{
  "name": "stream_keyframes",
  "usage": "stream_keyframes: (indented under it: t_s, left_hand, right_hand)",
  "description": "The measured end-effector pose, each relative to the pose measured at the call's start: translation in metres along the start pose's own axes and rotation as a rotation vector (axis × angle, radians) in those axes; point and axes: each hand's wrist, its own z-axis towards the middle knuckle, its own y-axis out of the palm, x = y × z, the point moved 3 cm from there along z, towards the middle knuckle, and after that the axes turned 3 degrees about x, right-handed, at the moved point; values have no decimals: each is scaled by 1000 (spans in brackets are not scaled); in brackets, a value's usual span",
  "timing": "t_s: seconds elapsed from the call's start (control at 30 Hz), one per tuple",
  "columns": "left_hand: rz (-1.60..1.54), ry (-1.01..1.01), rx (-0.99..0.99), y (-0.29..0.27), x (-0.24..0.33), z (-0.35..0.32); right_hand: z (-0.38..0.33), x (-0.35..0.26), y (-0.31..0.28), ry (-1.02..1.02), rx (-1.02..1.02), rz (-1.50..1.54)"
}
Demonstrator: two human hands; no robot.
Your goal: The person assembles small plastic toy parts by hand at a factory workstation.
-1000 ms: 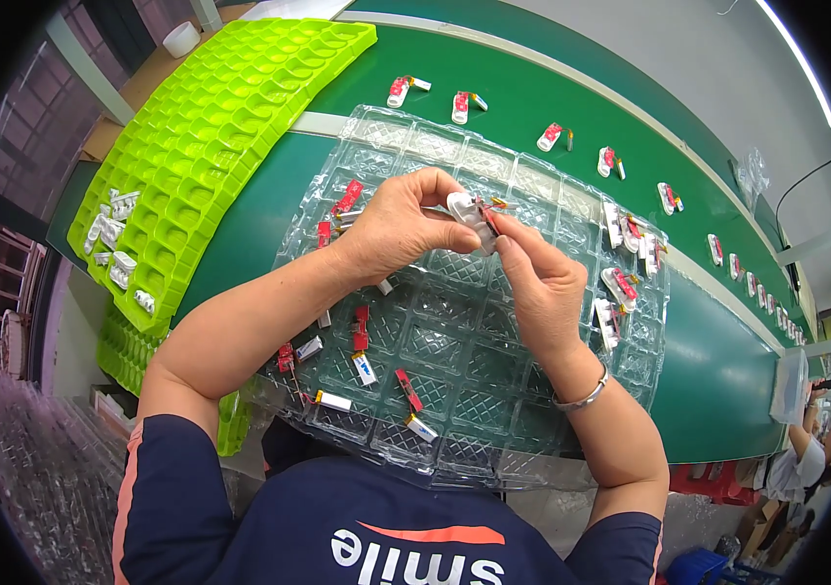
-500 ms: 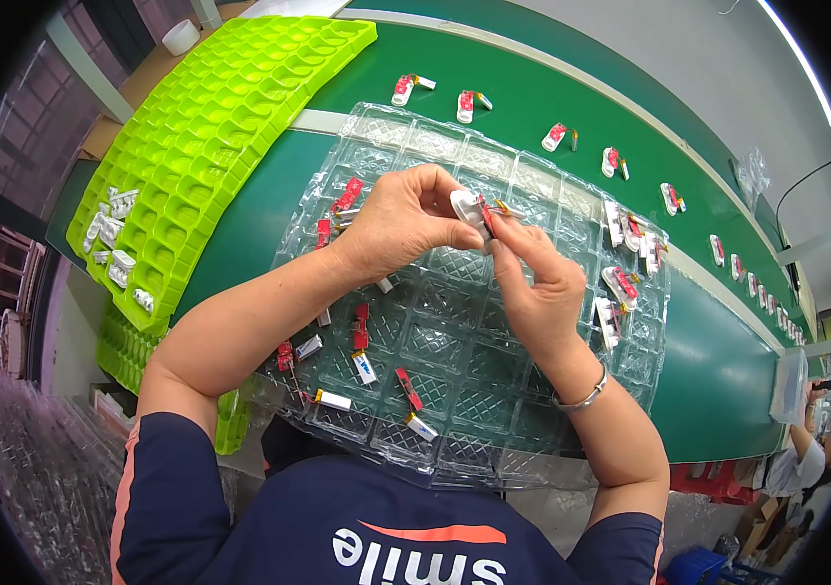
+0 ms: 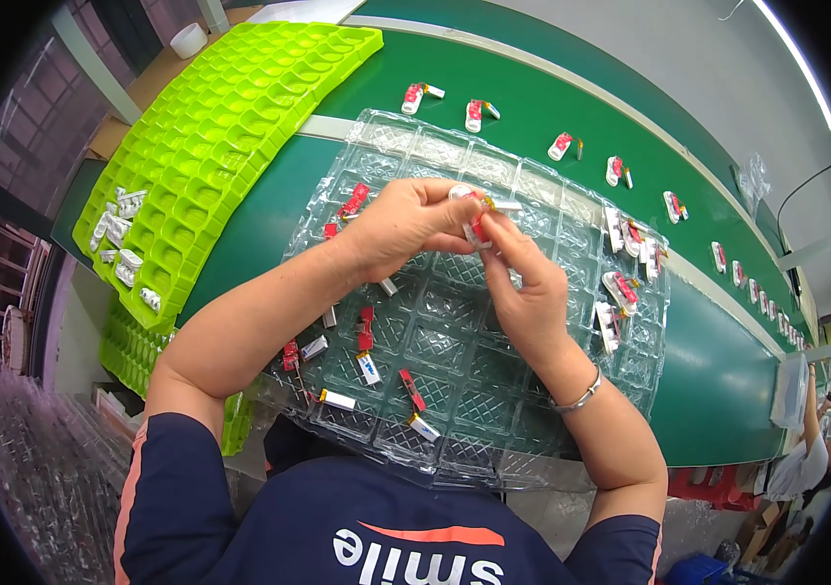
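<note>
Above the clear plastic tray [image 3: 440,343], both hands meet on a small white plastic housing with a red circuit board [image 3: 477,232] in it. My left hand [image 3: 405,222] pinches it from the left, thumb over the board. On its right side, the fingers of my right hand [image 3: 527,283] close on the lower edge. A small silver-white battery [image 3: 506,206] sticks out to the right above the right fingers. Fingertips hide part of the housing. Below the hands, red boards [image 3: 366,329] with wired white batteries [image 3: 367,368] lie in the tray's pockets.
White housings with red boards [image 3: 622,290] sit at the tray's right side. More such assemblies [image 3: 475,115] line the green conveyor belt [image 3: 522,112] beyond. A lime-green pocketed tray [image 3: 230,127] at left holds loose white housings [image 3: 115,230]. Another person [image 3: 805,458] is at far right.
The housing has turned in my hands, so its red board now faces up more. My left thumb has come over the board. The battery now shows to the right.
</note>
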Motion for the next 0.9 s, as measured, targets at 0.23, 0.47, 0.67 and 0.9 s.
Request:
stream_keyframes:
  t_s: [0.23,0.47,0.67,0.9]
  left_hand:
    - [223,158,116,-41,44,36]
    - [506,139,534,-184,72,125]
    - [969,223,771,-213,48,158]
    - [1536,443,755,-194,38,166]
  right_hand:
    - [-1,-8,-1,156,-1,159]
    - [-2,-9,4,124,-36,164]
    - [-1,-10,5,127,-73,147]
    - [-1,-6,5,147,-86,138]
